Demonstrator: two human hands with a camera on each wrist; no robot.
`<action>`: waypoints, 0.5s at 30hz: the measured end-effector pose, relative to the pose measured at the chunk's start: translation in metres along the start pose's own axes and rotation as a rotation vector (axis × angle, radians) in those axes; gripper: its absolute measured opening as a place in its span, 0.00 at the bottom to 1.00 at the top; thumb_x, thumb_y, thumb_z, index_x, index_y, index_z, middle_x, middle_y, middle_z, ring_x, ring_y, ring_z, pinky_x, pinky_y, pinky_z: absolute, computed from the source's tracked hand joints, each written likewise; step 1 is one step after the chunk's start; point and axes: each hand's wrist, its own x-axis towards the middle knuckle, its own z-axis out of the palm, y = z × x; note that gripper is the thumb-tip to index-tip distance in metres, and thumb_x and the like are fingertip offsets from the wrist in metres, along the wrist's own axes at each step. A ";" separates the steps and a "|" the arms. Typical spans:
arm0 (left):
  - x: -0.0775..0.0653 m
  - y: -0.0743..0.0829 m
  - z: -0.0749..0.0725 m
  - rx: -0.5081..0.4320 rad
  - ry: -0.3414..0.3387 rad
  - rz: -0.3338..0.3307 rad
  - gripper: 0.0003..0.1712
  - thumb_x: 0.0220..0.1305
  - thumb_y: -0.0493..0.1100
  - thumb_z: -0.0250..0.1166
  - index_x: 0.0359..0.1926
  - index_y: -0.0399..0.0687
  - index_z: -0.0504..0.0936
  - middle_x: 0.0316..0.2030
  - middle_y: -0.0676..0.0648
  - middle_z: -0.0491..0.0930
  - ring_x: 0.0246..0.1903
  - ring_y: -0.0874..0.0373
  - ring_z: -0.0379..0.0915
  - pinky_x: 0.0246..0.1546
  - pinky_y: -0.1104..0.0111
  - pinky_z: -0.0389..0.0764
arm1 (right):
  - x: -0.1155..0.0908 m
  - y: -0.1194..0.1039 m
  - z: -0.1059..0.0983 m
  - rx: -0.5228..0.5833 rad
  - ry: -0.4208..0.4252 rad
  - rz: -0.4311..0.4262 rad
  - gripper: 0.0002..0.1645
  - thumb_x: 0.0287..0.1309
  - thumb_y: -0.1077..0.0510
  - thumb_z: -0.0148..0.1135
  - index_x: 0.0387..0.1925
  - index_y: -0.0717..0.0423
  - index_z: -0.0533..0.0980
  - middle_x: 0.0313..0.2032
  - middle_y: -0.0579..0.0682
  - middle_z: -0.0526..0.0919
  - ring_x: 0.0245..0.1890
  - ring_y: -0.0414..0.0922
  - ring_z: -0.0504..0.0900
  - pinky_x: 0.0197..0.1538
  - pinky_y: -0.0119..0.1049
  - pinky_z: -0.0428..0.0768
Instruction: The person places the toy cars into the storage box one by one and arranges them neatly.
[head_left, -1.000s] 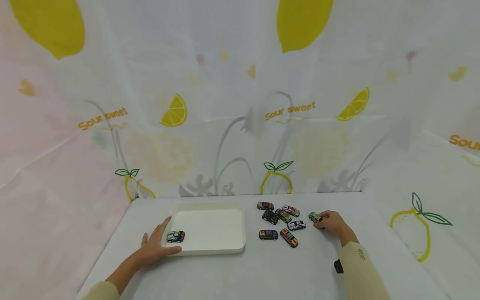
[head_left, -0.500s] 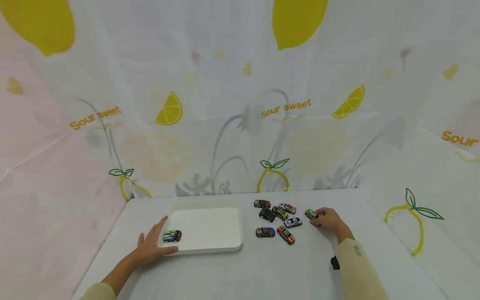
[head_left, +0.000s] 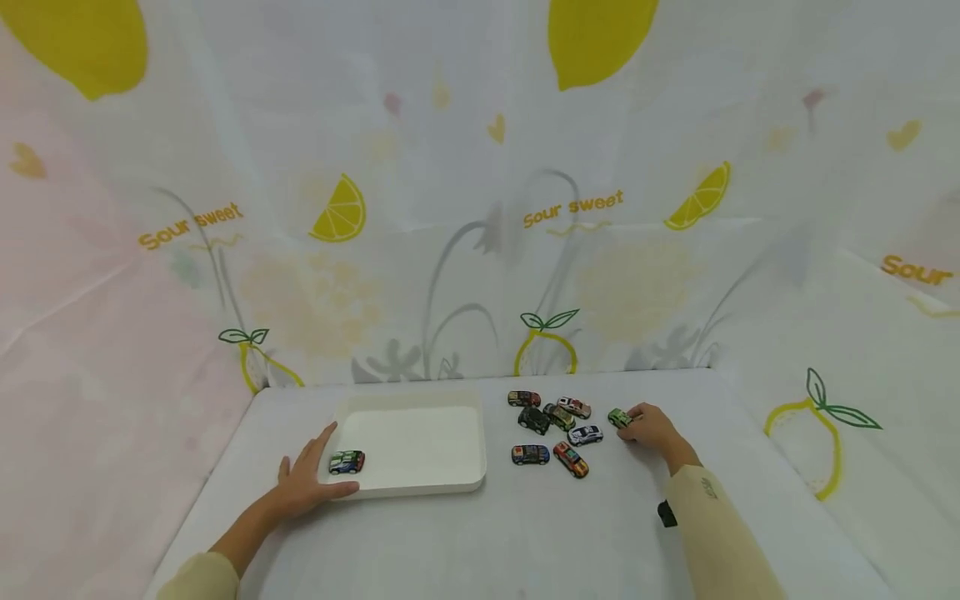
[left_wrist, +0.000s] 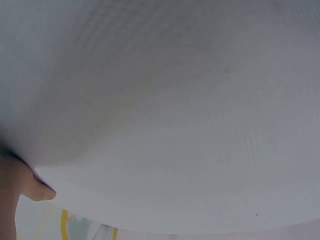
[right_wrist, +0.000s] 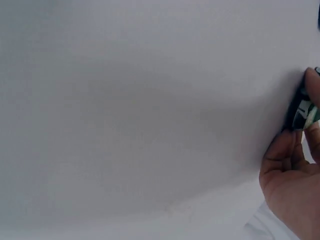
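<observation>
My right hand (head_left: 654, 431) pinches a small green toy car (head_left: 619, 418) on the table, right of the group of cars. The right wrist view shows its thumb and fingers at the two ends of that car (right_wrist: 306, 113), which is cut off by the frame edge. Around the left end of a shallow white tray (head_left: 423, 446) my left hand (head_left: 302, 486) lies spread, its fingers straight along the side and its thumb at the near rim. A green, white and blue toy car (head_left: 347, 462) sits inside the tray by that hand. The left wrist view catches only part of a finger (left_wrist: 36, 189).
Between tray and right hand lie several toy cars: a black one (head_left: 534, 420), a white one (head_left: 585, 435), an orange one (head_left: 571, 459) and a blue one (head_left: 530, 454) among them. A lemon-print curtain (head_left: 465, 275) stands behind the white table (head_left: 525, 542).
The head view has shifted slightly. Both hands keep their places against the table, the right one pinching the green toy car throughout and the left one staying at the tray.
</observation>
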 end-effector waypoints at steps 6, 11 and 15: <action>0.002 -0.004 0.001 0.003 -0.001 0.038 0.62 0.46 0.66 0.65 0.72 0.53 0.38 0.70 0.35 0.46 0.67 0.32 0.40 0.55 0.31 0.32 | 0.003 -0.013 0.001 -0.141 0.056 -0.068 0.26 0.45 0.58 0.65 0.46 0.68 0.71 0.43 0.64 0.77 0.42 0.55 0.75 0.45 0.48 0.74; 0.001 -0.006 0.000 0.002 0.001 0.038 0.63 0.45 0.66 0.66 0.72 0.54 0.38 0.70 0.36 0.45 0.67 0.32 0.39 0.55 0.31 0.32 | 0.002 -0.037 0.004 -0.151 0.127 -0.150 0.25 0.47 0.59 0.63 0.47 0.68 0.71 0.42 0.64 0.75 0.42 0.55 0.73 0.44 0.49 0.73; 0.001 -0.005 0.000 0.000 -0.009 0.008 0.63 0.44 0.66 0.66 0.72 0.54 0.37 0.70 0.34 0.45 0.67 0.31 0.38 0.56 0.31 0.30 | 0.004 -0.061 0.008 -0.126 0.163 -0.223 0.25 0.49 0.57 0.65 0.47 0.66 0.72 0.40 0.63 0.74 0.40 0.54 0.72 0.40 0.46 0.73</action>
